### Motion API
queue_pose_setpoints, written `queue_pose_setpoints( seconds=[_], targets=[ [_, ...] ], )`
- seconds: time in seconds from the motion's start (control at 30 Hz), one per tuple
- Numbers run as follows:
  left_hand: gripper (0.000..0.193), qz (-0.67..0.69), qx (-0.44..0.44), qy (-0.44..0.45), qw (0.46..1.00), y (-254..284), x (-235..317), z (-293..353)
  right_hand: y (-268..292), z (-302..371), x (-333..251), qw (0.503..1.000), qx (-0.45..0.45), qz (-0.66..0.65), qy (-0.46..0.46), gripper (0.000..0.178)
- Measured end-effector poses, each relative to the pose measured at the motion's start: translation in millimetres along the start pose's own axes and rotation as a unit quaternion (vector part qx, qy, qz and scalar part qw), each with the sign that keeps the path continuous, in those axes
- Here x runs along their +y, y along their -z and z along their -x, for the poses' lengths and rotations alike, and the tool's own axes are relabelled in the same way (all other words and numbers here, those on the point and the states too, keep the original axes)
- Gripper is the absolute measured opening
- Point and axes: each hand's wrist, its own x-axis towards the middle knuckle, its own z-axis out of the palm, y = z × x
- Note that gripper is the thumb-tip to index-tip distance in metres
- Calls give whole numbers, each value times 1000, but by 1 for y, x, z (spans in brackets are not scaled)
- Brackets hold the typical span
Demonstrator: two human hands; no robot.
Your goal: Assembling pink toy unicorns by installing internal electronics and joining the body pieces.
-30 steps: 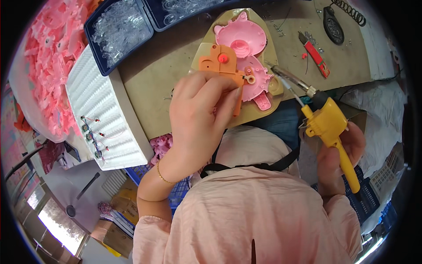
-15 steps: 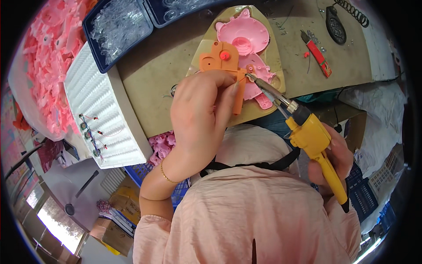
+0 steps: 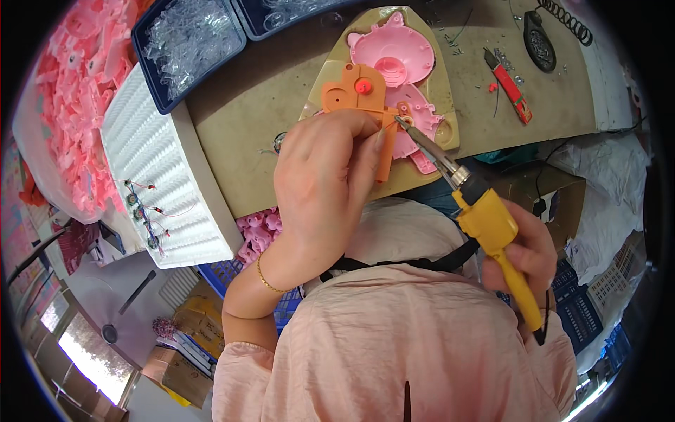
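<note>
My right hand (image 3: 536, 247) grips a yellow soldering gun (image 3: 490, 219). Its metal tip reaches the edge of an orange plastic piece (image 3: 365, 105), close to my left fingertips. With thumb and fingers pinched together, my left hand (image 3: 313, 179) rests over the lower part of that piece; whatever is between the fingertips is too small to make out. A red round part sits on the orange piece. Beneath and beside it lie a pink pig-shaped shell half (image 3: 394, 49) and another pink shell part (image 3: 420, 112), set in a tan holder (image 3: 330, 63).
Left stands a white foam tray (image 3: 169, 176) with small wired components. Dark blue bins (image 3: 165, 105) hold clear plastic parts, and pink parts (image 3: 84, 91) are heaped beyond. To the right lie a red box cutter (image 3: 509, 86) and a black dish of screws (image 3: 538, 49).
My right hand and the soldering gun's body have shifted slightly left, while the tip stays near the same spot on the orange piece. My left hand is nearly unmoved.
</note>
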Motion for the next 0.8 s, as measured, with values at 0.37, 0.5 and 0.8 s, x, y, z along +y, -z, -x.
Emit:
queue_pose_setpoints(
  seconds=[0.37,0.5,0.8],
  targets=[
    [8,-2,-2,0,1000,-6,6,-8,-4,5,30,914,169,233,286,50],
    [8,16,-5,-6,1000,-6,9,-10,-7,11,24,937,200,140,250,52],
    [7,-36,-19,22,999,13,6,2,86,18,-7,772,589,81,224,39]
  ],
)
